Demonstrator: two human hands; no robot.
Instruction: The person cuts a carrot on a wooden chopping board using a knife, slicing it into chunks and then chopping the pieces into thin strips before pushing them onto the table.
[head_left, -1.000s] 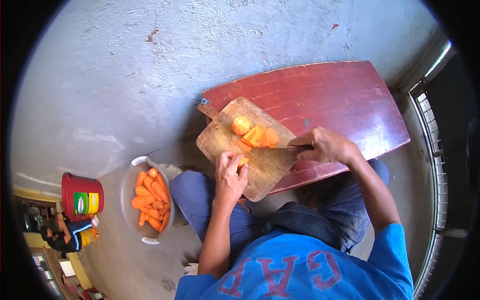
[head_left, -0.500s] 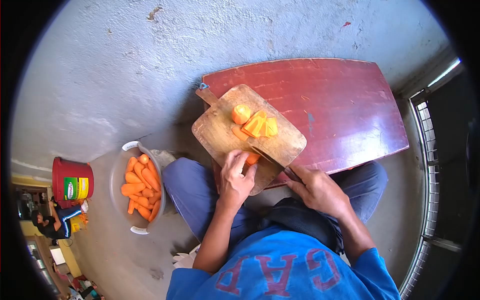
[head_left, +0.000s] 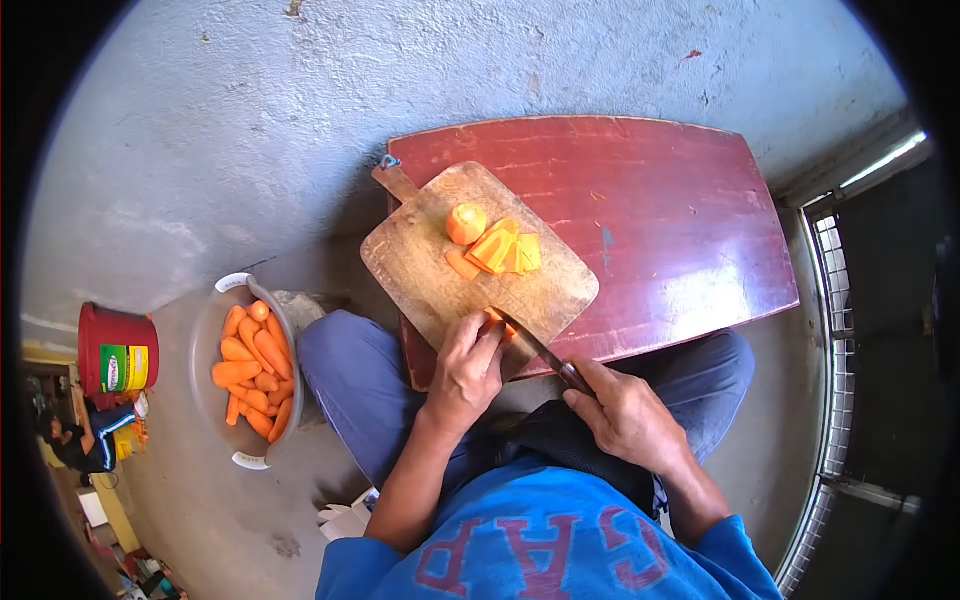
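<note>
My right hand (head_left: 627,412) is wrapped round the handle of a knife (head_left: 536,346), its blade slanting up and left over the wooden cutting board (head_left: 410,262). At the board's near edge, my left hand (head_left: 468,366) pinches a carrot piece (head_left: 509,331), mostly hidden by the fingers and blade. The blade lies against that piece; whether it has cut in, I cannot tell. Farther up the board are a rounded carrot chunk (head_left: 466,224) and several flat carrot slices (head_left: 503,246).
The board rests on a red wooden table (head_left: 680,220) against a blue wall. A grey tub (head_left: 207,385) of whole carrots (head_left: 262,350) stands on the floor at left. Beyond it are a red bucket (head_left: 90,348) and a seated person (head_left: 75,440). A metal grille is at right.
The whole view has shifted slightly left. The blade has turned steeper and come closer to my left fingers, now covering more of the carrot piece.
</note>
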